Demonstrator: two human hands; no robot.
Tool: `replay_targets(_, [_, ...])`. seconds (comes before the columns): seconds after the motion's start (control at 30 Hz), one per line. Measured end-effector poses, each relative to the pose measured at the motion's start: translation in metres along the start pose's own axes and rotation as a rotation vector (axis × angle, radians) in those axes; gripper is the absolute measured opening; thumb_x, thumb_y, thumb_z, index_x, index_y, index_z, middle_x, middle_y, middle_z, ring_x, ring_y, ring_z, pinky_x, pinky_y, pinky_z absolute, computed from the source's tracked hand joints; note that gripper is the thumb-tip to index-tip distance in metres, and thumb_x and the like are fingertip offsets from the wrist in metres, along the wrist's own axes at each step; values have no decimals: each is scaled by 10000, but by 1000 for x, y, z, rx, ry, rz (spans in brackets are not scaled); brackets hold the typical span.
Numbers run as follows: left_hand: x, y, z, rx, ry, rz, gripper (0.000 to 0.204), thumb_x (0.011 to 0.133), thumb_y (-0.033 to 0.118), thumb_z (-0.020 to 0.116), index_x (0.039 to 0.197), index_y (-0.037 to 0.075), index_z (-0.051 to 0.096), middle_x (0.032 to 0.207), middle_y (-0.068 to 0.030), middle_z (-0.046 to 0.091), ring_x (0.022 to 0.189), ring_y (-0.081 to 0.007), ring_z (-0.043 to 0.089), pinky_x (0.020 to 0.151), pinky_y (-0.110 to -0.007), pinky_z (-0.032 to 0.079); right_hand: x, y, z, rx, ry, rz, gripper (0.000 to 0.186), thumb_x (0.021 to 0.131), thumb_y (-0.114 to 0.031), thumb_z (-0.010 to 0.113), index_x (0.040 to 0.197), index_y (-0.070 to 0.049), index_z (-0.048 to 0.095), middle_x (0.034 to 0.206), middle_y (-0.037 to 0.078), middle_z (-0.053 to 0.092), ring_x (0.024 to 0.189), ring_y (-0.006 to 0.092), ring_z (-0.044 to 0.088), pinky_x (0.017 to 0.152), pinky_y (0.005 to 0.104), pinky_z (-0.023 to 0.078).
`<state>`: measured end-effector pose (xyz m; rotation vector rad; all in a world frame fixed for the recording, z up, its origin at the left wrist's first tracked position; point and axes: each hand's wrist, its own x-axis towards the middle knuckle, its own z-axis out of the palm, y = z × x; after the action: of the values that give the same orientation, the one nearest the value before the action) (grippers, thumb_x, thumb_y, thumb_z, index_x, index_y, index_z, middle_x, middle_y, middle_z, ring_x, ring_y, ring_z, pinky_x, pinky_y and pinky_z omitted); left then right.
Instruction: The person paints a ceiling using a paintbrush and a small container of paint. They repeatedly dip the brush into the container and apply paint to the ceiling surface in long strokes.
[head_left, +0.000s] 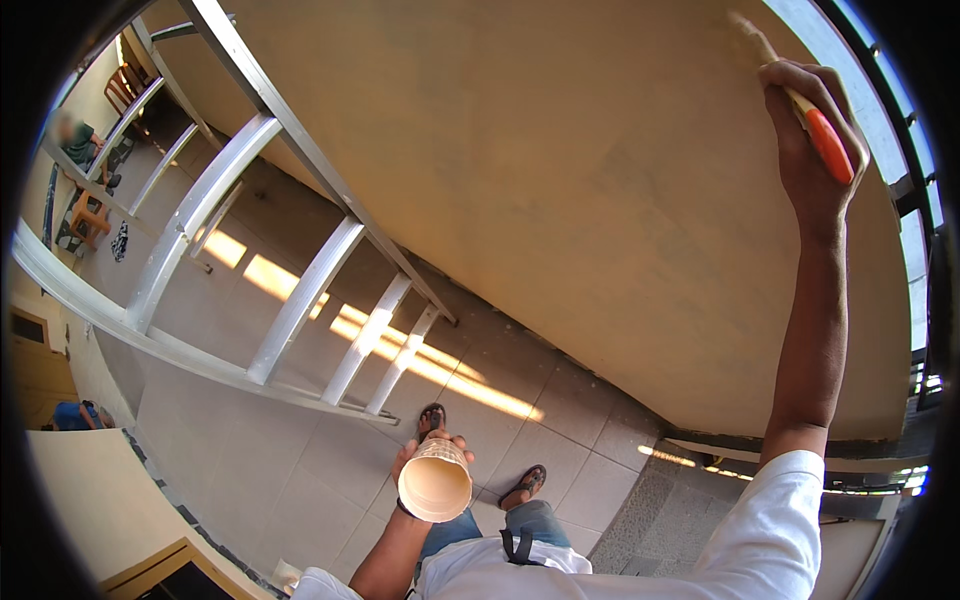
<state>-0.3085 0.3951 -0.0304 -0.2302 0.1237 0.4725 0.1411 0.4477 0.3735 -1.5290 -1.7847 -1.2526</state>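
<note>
My right hand (pixel 815 130) is raised at the upper right, its fingers closed round a paintbrush (pixel 828 145) with an orange-ended handle. The bristles, slightly blurred, are at the tan wall (pixel 520 180); whether they touch it I cannot tell. Low in front of my body, my left hand (pixel 408 455) is wrapped round a pale cup (pixel 436 488). Its round mouth faces up and shows a cream-coloured inside, perhaps paint. Most of the left fingers are hidden behind the cup, with the fingertips showing at its far side.
An aluminium ladder (pixel 300 300) stands on the left, close to the wall. My sandalled feet are on the grey tiled floor (pixel 330 470). At the far left a person (pixel 82 145) sits near an orange stool (pixel 90 218). Dark metal bars (pixel 912 200) line the right edge.
</note>
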Motion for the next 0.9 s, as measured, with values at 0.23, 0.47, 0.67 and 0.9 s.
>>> replay_targets(0.23, [2, -19, -25, 39, 3, -22, 548, 1069, 485, 483, 1354, 22, 554, 1314, -202, 515, 1240, -407, 572, 883, -577, 620, -184, -63, 121, -97, -330, -154, 156, 714, -133, 688, 868, -128, 712, 968, 44, 574, 959, 247, 601, 845, 406, 558])
replay_targets(0.47, [-6, -14, -17, 37, 38, -4, 559, 1061, 473, 490, 1360, 6, 560, 1297, -211, 510, 1243, -422, 561, 883, -580, 624, -265, -95, 162, 249, -658, 20, 181, 766, -60, 713, 940, -109, 704, 1122, 93, 676, 1123, 324, 630, 918, 432, 538])
replay_targets(0.67, [2, -14, -15, -38, -23, -21, 567, 1064, 487, 501, 1375, 14, 551, 1337, -220, 532, 1266, -429, 546, 905, -604, 603, -28, 4, 53, 308, -269, 119, 155, 819, 2, 721, 936, -95, 693, 884, 96, 624, 836, 320, 651, 720, 391, 536])
replay_targets(0.9, [6, -25, -16, -57, -40, -35, 562, 1067, 499, 501, 1388, 39, 543, 1353, -216, 542, 1267, -433, 555, 930, -598, 594, 60, 12, -6, -104, 95, -132, 175, 793, 6, 757, 935, -92, 725, 882, 60, 640, 815, 250, 647, 736, 352, 545])
